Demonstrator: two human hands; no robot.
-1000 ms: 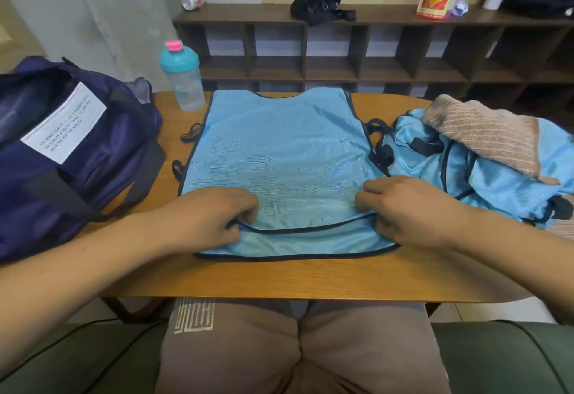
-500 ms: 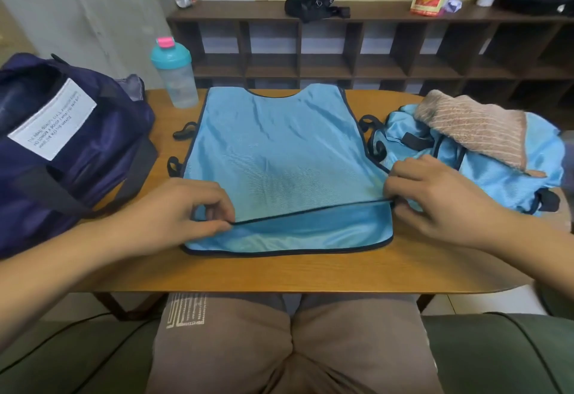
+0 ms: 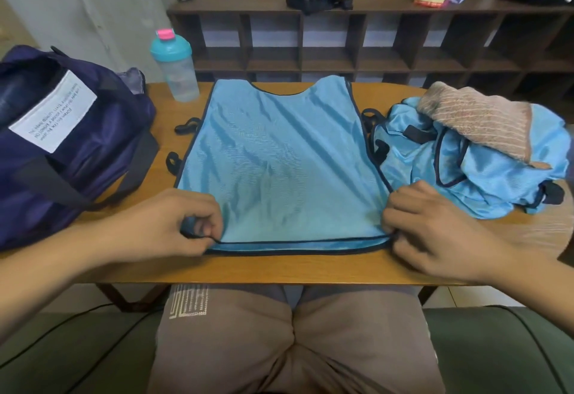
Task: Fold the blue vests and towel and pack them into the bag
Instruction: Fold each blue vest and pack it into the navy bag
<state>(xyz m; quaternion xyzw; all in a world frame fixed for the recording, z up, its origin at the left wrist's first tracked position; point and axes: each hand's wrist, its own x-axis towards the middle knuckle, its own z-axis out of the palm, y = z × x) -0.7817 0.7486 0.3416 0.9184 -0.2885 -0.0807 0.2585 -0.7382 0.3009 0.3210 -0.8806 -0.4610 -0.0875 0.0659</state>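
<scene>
Blue vest [image 3: 279, 157] lies flat on the desk [image 3: 248, 266]. Left hand [image 3: 174, 222] and right hand [image 3: 431, 229], each grip pinching a hem corner. Lift both corners evenly, carrying them toward the neckline for a square fold.

Two bare forearms, no sleeves, watch or rings visible. Left hand [image 3: 174, 222] and right hand [image 3: 435, 232] ungloved. Taupe-brown trousers [image 3: 295, 337], soft creased fabric, with a white geometric line-pattern print [image 3: 188, 302] on the left thigh, at 7 o'clock.
</scene>
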